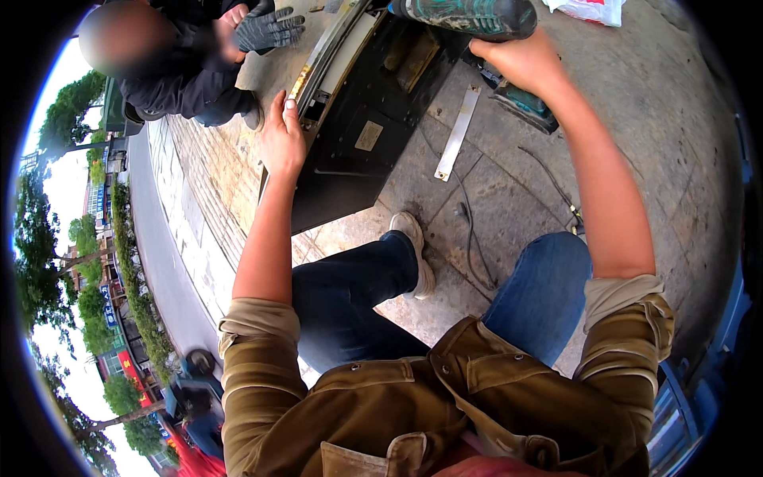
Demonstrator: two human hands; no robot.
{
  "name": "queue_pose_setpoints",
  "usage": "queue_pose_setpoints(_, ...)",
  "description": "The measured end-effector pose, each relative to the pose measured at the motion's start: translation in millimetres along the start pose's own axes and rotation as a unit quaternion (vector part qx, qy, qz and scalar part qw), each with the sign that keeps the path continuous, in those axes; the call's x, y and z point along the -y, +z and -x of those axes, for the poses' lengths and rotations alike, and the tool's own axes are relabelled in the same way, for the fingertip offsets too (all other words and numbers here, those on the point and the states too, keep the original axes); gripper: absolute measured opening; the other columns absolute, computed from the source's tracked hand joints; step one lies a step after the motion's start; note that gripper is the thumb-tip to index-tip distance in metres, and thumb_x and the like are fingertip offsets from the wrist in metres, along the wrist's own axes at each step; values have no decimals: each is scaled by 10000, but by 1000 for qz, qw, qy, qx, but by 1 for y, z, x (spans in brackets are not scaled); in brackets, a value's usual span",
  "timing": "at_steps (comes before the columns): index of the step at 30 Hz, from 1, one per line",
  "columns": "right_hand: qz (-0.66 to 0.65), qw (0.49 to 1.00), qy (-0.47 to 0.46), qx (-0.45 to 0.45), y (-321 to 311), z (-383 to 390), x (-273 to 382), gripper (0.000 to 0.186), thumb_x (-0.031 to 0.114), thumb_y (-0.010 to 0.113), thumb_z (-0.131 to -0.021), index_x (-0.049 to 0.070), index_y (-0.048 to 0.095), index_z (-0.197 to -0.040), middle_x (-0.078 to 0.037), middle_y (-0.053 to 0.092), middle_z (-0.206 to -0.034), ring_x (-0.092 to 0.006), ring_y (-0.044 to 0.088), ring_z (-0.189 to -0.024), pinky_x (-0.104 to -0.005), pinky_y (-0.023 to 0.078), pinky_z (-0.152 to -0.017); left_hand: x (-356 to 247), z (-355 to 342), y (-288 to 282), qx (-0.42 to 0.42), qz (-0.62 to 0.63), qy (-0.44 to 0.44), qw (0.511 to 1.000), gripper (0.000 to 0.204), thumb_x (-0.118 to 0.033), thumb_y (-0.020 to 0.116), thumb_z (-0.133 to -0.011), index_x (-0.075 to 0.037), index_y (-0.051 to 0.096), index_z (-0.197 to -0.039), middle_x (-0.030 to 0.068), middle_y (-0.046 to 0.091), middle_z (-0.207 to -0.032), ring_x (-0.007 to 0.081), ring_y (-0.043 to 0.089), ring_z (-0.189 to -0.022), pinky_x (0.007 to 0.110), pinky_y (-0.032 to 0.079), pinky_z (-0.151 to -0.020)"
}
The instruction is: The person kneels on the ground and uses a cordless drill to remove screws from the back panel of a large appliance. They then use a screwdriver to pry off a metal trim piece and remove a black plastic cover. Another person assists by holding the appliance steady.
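Note:
A black metal appliance casing point(338, 179) stands tilted on the paving in front of me, with a pale label and a framed opening on its side. My left hand point(284, 141) is closed round its left edge, the thumb lying on top near a worn metal trim strip point(311, 67). In my right hand point(524, 62) is a teal and black cordless drill point(477, 14), held by its handle with the body pointing left over the casing's far end. The drill's battery base point(524, 110) shows below my hand. The drill's tip is hidden or out of view.
A flat silver metal strip point(458, 131) and a dark cable point(470, 230) lie on the paving, with another thin cable point(552, 179) at right. Across the casing, a crouching person wears a dark grey glove point(270, 32). A white plastic bag point(596, 9) lies at far right.

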State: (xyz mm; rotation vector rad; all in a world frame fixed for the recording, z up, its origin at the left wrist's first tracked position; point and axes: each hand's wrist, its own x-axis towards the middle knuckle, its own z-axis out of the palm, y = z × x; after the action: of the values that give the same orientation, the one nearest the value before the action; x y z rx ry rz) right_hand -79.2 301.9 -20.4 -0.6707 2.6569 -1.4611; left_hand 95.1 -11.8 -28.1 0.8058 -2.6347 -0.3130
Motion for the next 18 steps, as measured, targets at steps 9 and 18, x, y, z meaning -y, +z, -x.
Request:
queue_pose_setpoints(9,-80,996,18,-19,-4,37,-39,389,371,693,-715,85,662,-977,-93,685,-867,-234,647,-808,-350,498,-745,-2,0,3,-4,-11,7,1000,489,-443,329,-963,-121,492,-1293,179,592,-1173,364,548,-1086,419,423,-911)
queue_pose_setpoints(18,-141,965,133,-175,-54,125,-144,299,342,717,-795,53,641,-800,2,598,-714,-105,544,-671,-253,430,-693,-7,3,2,-9,22,0,1000,488,-445,336,-965,-124,484,-1301,179,592,-1178,354,556,-1091,406,421,-918)
